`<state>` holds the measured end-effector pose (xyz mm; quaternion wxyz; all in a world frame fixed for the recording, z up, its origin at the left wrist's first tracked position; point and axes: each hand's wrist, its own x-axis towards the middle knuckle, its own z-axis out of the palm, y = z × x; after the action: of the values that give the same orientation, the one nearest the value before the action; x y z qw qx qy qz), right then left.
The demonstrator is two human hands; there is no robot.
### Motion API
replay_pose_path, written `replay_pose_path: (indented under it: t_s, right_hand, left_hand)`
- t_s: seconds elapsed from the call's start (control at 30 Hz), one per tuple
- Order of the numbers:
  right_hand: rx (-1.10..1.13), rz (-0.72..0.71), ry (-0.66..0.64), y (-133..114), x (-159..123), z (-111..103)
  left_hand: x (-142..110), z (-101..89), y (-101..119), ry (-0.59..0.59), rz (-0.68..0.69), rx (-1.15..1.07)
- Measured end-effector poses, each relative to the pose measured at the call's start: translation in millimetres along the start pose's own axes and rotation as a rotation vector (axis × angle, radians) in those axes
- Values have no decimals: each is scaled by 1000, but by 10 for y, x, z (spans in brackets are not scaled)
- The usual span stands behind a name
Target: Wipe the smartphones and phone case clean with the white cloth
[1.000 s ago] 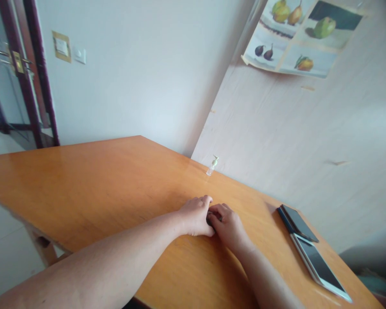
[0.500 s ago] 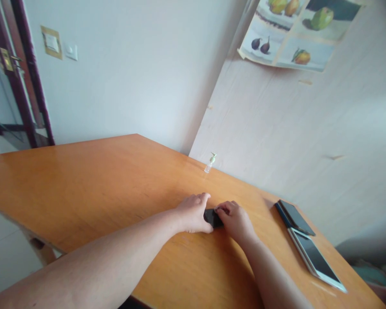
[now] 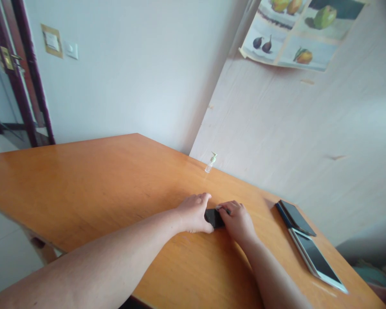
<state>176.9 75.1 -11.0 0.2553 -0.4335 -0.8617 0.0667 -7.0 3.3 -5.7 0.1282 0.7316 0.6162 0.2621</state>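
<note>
A flat black phone (image 3: 214,219) lies on the wooden table between my hands. My left hand (image 3: 196,213) grips its left end, with the thumb at the near edge and the fingers at the far edge. Over the phone's right end my right hand (image 3: 238,219) is closed, its fingertips pressed together on the dark surface. A small whitish wad (image 3: 218,207) peeks out at those fingertips; most of it is hidden, so its kind is unclear.
Beyond my hands a clear pump bottle (image 3: 209,163) stands near the table's (image 3: 116,180) back edge. To the right lie a white-framed tablet (image 3: 320,259) and a dark tablet-like slab (image 3: 297,218). A sheet of fruit paintings (image 3: 289,38) hangs on the wall.
My right hand has slid to the right along the phone, away from my left hand, uncovering more of its black surface. My left hand keeps its hold. The view has shifted slightly.
</note>
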Motion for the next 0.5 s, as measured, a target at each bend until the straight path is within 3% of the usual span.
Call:
replay_pose_path:
  t_s: [0.07, 0.13, 0.3, 0.37, 0.5]
  right_hand:
    - [-88, 102, 55, 170, 15, -43]
    - [-110, 116, 64, 196, -10, -66]
    - [56, -156, -61, -222, -130, -5]
    - [76, -201, -94, -284, -128, 10]
    - [-59, 7, -21, 16, -40, -54]
  left_hand:
    - [2, -8, 4, -6, -4, -6]
    - [8, -2, 1, -4, -3, -12]
    - [24, 45, -29, 31, 19, -16]
    - [22, 50, -33, 41, 25, -24]
    - [7, 18, -14, 31, 22, -29]
